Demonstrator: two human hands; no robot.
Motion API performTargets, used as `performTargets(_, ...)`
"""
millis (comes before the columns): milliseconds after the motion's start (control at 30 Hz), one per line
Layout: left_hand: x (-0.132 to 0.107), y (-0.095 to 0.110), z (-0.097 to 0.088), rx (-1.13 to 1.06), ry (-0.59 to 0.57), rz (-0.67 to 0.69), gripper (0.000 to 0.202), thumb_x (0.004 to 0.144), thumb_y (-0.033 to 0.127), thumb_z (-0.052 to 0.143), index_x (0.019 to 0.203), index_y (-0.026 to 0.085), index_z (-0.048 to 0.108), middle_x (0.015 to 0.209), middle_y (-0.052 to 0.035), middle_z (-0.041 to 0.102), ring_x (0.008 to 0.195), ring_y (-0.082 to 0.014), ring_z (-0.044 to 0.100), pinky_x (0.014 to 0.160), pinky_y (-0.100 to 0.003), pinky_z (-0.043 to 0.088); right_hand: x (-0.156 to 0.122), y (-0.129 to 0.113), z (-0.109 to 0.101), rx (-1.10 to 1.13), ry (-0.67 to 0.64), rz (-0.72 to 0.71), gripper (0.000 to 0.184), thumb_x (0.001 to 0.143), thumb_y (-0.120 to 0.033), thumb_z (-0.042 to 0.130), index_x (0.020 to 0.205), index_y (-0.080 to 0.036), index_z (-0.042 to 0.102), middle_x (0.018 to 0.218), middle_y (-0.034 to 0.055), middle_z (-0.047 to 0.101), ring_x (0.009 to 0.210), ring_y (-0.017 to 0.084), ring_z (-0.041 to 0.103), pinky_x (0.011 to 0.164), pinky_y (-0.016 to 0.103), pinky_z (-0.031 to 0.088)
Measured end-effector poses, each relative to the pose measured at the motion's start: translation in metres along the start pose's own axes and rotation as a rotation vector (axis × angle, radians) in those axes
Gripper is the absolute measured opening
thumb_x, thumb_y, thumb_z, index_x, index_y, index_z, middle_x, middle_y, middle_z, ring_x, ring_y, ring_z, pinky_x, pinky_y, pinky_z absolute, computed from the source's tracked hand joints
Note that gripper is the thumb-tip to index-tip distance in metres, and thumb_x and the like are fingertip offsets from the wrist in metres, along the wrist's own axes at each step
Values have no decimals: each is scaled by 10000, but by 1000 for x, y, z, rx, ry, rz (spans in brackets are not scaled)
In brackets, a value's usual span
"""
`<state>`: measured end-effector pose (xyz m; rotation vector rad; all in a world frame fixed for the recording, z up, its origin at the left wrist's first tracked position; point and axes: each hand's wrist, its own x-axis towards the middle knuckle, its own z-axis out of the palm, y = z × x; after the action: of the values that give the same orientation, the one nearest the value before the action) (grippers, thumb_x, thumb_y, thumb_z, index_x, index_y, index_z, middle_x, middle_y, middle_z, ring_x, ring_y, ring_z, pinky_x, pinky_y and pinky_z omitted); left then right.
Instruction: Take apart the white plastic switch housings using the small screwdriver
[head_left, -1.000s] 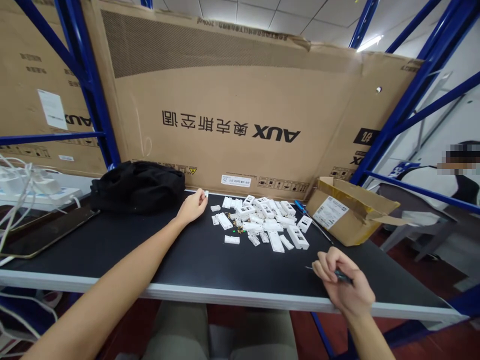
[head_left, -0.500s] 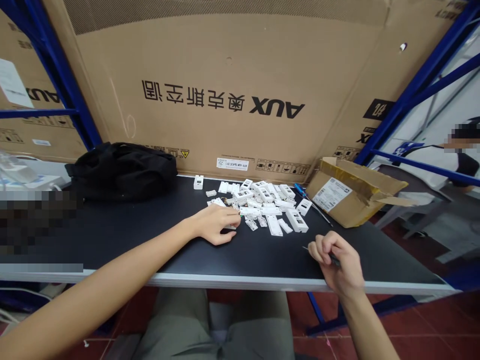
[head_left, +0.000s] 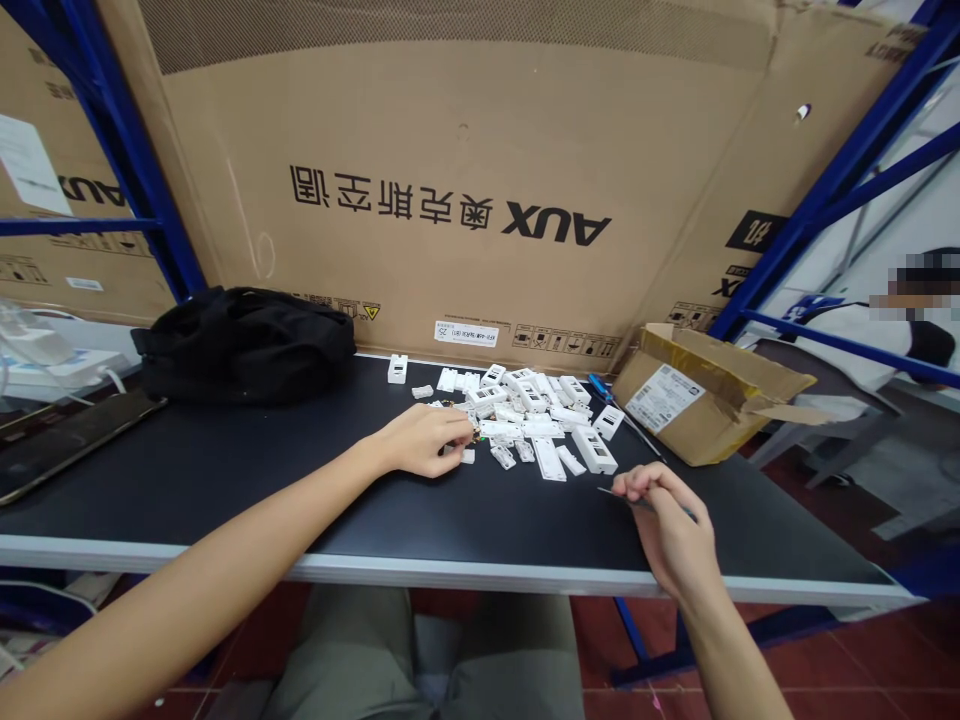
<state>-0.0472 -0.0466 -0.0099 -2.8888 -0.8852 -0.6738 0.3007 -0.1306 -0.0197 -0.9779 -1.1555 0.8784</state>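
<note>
My left hand [head_left: 429, 441] reaches to the left edge of a pile of white plastic housing parts [head_left: 523, 420], its fingers drawn together and pointing down. Whatever sits between those fingertips is hidden by the hand. Small gold and green bits, perhaps from a circuit board, show beside the fingertips, and a white piece [head_left: 468, 457] pokes out just below them. Closer to the table's front edge, my right hand [head_left: 671, 525] is closed around a thin metal tool [head_left: 606, 491], its slim tip pointing left. The tool's exact kind is unclear.
A blue-handled screwdriver [head_left: 600, 388] lies between the pile and an open cardboard box [head_left: 694, 410]. A black cloth bag [head_left: 247, 345] and a dark phone-like slab [head_left: 75, 440] lie left. A large carton [head_left: 450, 120] stands behind; a person [head_left: 862, 330] sits beyond the blue frame.
My left hand has closed its fingers and shifted slightly up and left. My right hand has turned, so more of the thin tool shows. The view has tilted slightly.
</note>
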Motion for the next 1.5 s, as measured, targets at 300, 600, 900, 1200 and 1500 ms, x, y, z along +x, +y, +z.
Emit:
performTargets(300,-9,-43,-8,119,165,-426,246,892,206,518,1096,224,654,1182,-92,655,1149,-297,544,940,-413,486,-1,3,-2,-600,-171,-104,158,891,-306,565,766,-226,619,817,47,668,954,271,646,870,387,448)
performTargets(600,-23,-77,8,19,72,-562,230,979,234,569,1163,202,703,1265,-91,672,1201,-271,594,1035,-482,496,-8,10,19,-1180,-407,-307,304,959,-341,502,1177,-204,664,713,26,614,683,223,600,766,398,459)
performTargets(900,-24,-88,11,-56,1,-561,271,1000,359,622,1176,156,657,1165,-87,682,999,-207,678,890,-420,584,-11,9,18,-1166,-454,-348,326,987,-356,497,1236,-249,679,1073,97,720,1043,283,656,898,410,517)
performTargets(1200,-27,-93,10,-115,-12,-577,288,993,381,632,1166,152,656,1134,-82,687,965,-200,683,863,-407,592,-14,8,20,-1232,-396,-299,311,974,-370,485,1166,-206,667,1120,120,722,1025,294,678,839,420,552)
performTargets(1500,-27,-84,6,-178,-32,-558,305,999,377,623,1210,157,642,1179,-91,676,988,-205,681,867,-410,594,-14,10,20,-1210,-377,-366,342,972,-331,482,1204,-224,710,1171,105,738,1135,291,670,981,438,536)
